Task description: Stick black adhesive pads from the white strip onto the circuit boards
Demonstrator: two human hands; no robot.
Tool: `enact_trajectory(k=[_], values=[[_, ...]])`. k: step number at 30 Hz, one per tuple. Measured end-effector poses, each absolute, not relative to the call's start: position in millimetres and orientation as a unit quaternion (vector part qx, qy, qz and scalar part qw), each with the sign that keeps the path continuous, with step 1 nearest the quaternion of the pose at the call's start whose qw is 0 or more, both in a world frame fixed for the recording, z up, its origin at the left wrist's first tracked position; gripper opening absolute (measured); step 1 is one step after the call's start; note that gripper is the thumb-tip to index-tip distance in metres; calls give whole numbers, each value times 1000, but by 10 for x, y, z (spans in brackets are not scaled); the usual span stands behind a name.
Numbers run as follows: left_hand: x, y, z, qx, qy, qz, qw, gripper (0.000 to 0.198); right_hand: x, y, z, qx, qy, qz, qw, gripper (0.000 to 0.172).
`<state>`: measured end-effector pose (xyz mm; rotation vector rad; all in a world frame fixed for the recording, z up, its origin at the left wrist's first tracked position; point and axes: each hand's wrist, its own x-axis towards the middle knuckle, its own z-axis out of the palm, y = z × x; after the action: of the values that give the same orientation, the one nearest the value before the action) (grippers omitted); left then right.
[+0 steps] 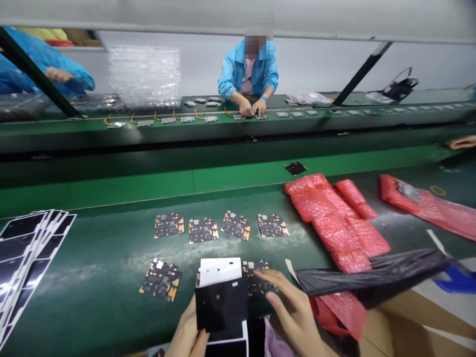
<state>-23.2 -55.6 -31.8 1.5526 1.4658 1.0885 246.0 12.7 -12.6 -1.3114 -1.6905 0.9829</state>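
At the bottom centre my left hand (189,329) grips a black sheet (221,305) by its lower left side, fingers closed on it. A white strip (220,270) with small dark marks shows above the black part. To the right, my right hand (292,307) has its fingers apart, beside the sheet and over a circuit board (256,280), which it partly hides. Another board (161,280) lies left of the sheet. Further back, several boards (203,230) lie in a row on the dark green table (100,277).
Black sheets with white edges (28,248) are stacked at the left. Red bubble wrap (334,218) and a black plastic bag (372,272) lie at the right. One dark board (295,168) rests on the green strip. Across the line, a person in blue (248,74) handles small parts.
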Motion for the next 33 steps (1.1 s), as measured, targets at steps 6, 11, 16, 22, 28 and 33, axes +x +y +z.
enact_trajectory(k=[6,11,16,22,28,33], values=[[-237,-347,-54,706,522,336,340,46,1876,42,183,-493,-399,659,406,55],[-442,-222,-45,735,538,223,346,53,2101,38,153,-639,-432,463,438,50],[-628,-180,148,600,656,325,322,41,2655,159,-157,-677,-374,489,402,58],[-609,-138,315,532,705,346,316,42,2748,136,-492,-680,-362,512,381,60],[-632,-163,300,541,713,306,325,46,2750,135,-558,-671,-372,517,379,59],[-618,-155,345,525,719,312,331,51,2778,124,-589,-669,-380,511,383,56]])
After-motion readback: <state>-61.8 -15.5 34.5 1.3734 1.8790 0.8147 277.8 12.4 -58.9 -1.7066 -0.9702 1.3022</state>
